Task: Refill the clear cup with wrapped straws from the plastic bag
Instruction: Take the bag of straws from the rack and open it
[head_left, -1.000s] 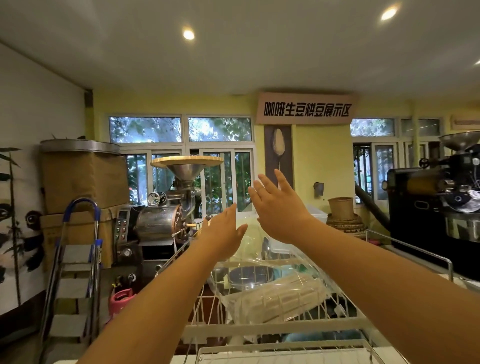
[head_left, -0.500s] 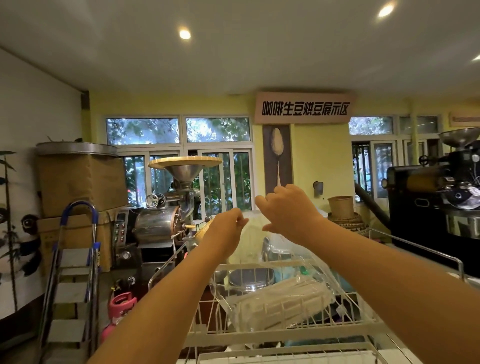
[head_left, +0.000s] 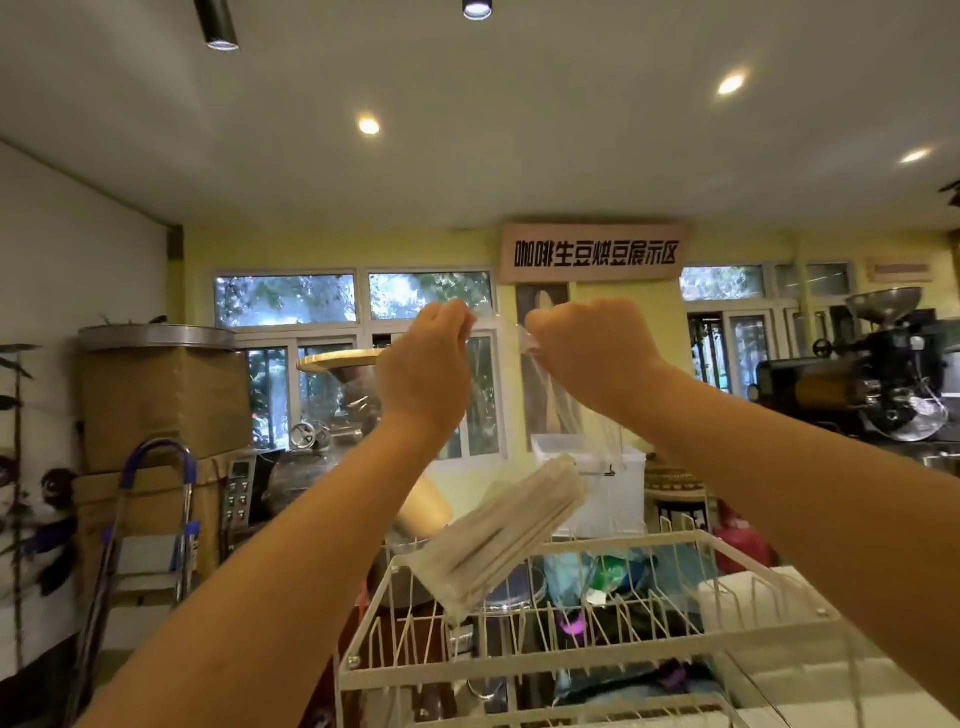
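I hold a clear plastic bag (head_left: 582, 415) up in the air by its top edge. My left hand (head_left: 423, 371) pinches the left side of the opening and my right hand (head_left: 584, 353) grips the right side. A bundle of paper-wrapped straws (head_left: 498, 540) hangs tilted in the bottom of the bag, above the white wire rack (head_left: 613, 660). No clear cup is in view.
Below the bag the wire rack spans the foreground with bowls and coloured items under it. A blue-handled step ladder (head_left: 150, 525) and stacked cardboard boxes (head_left: 161, 405) stand at left. Coffee roasters sit at centre left (head_left: 332, 395) and far right (head_left: 878, 384).
Both hands closed on the top of the bag and lifted it off the rack. The straw bundle now hangs in the air instead of lying on the wires.
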